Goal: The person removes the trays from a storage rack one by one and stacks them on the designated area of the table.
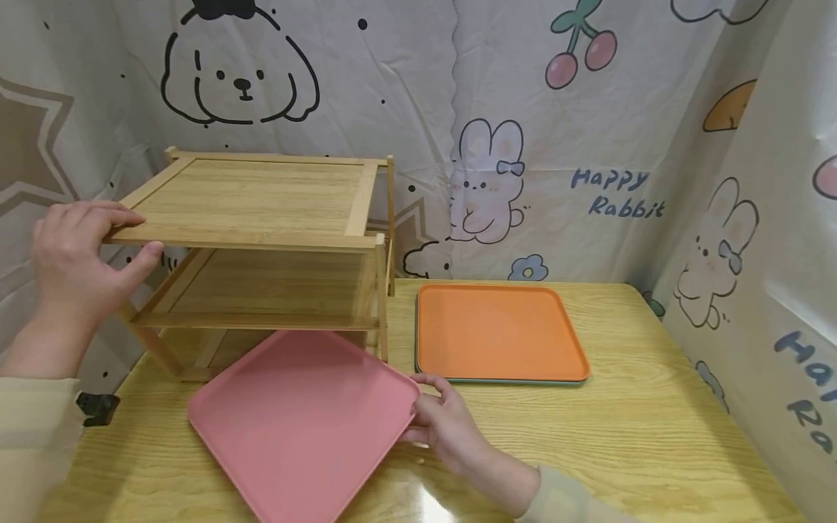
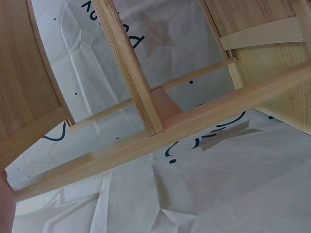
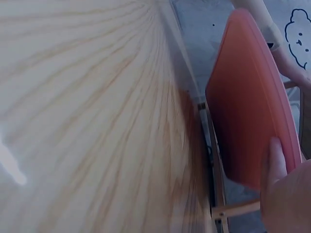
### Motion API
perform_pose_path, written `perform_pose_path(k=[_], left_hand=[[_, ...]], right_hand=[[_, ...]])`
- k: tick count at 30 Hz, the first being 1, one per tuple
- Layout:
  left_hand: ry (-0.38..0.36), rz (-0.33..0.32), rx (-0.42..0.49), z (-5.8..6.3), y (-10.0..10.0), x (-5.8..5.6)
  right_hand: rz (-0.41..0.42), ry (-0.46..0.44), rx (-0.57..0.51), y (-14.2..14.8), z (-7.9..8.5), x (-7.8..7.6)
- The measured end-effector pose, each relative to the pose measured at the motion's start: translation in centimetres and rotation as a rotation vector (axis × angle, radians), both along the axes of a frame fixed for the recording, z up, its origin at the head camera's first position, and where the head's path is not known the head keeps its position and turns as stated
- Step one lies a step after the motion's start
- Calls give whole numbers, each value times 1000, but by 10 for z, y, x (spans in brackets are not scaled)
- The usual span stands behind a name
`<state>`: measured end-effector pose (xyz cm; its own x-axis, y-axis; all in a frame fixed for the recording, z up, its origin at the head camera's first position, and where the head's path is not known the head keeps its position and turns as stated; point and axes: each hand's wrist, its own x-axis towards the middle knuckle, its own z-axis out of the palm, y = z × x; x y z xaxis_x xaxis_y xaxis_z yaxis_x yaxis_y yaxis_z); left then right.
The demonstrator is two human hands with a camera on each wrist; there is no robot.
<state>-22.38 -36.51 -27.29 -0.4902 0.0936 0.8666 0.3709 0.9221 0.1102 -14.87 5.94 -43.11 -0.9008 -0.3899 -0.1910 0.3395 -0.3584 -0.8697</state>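
A pink tray [image 1: 307, 428] lies diagonally in front of a wooden rack [image 1: 242, 240], its far corner under the rack's middle shelf. My right hand [image 1: 447, 428] pinches the tray's right corner, with a finger along the underside. In the right wrist view the tray [image 3: 252, 107] is held clear of the table, and the right hand [image 3: 286, 194] grips its edge. At the rack's top left front corner, my left hand [image 1: 85, 254] grips the top shelf, fingers above and thumb below the front bar. The left wrist view shows the rack's side bars [image 2: 131, 68].
An orange tray [image 1: 503, 334] rests on a dark-edged tray on the wooden table [image 1: 628, 436], right of the rack. A patterned curtain [image 1: 418, 94] hangs behind and along both sides. A small black object [image 1: 98, 408] is by the left sleeve.
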Motion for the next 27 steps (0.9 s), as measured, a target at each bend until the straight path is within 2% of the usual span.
perform_pose_path(k=[7,16,27], left_hand=[[-19,10,-8,-1,-2,1],[1,-11,7,-1,-1,0],[-10,-8,-2,1,0,1]], right_hand=[[18,5,54,17,1,-3],[112,66,37,39,3,-13],[152,71,79,63,9,-27]])
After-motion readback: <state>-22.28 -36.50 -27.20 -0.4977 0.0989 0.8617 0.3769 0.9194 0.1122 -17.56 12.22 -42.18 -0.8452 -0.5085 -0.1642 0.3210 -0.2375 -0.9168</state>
